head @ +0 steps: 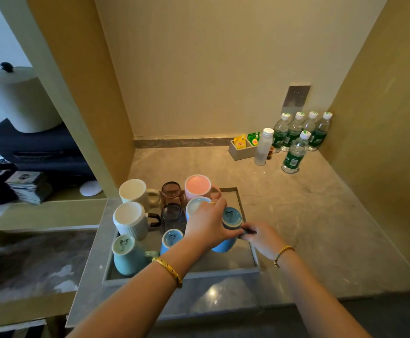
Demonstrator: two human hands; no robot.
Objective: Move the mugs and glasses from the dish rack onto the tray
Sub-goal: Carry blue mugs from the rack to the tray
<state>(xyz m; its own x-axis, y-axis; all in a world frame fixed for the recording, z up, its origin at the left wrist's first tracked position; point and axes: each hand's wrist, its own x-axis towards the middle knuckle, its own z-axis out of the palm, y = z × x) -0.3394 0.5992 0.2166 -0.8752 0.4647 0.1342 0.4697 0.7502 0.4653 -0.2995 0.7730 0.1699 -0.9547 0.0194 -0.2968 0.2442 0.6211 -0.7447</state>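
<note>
Both hands (226,230) around blue mug (230,218)

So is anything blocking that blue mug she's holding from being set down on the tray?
Nothing visible does. Both hands, left and right, grip the blue mug over the tray's right side, where the floor looks bare. The other mugs stand to its left.

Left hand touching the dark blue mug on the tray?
Touching. The head view shows the left hand wrapped against the side of the upside-down dark blue mug, no gap visible.
</note>
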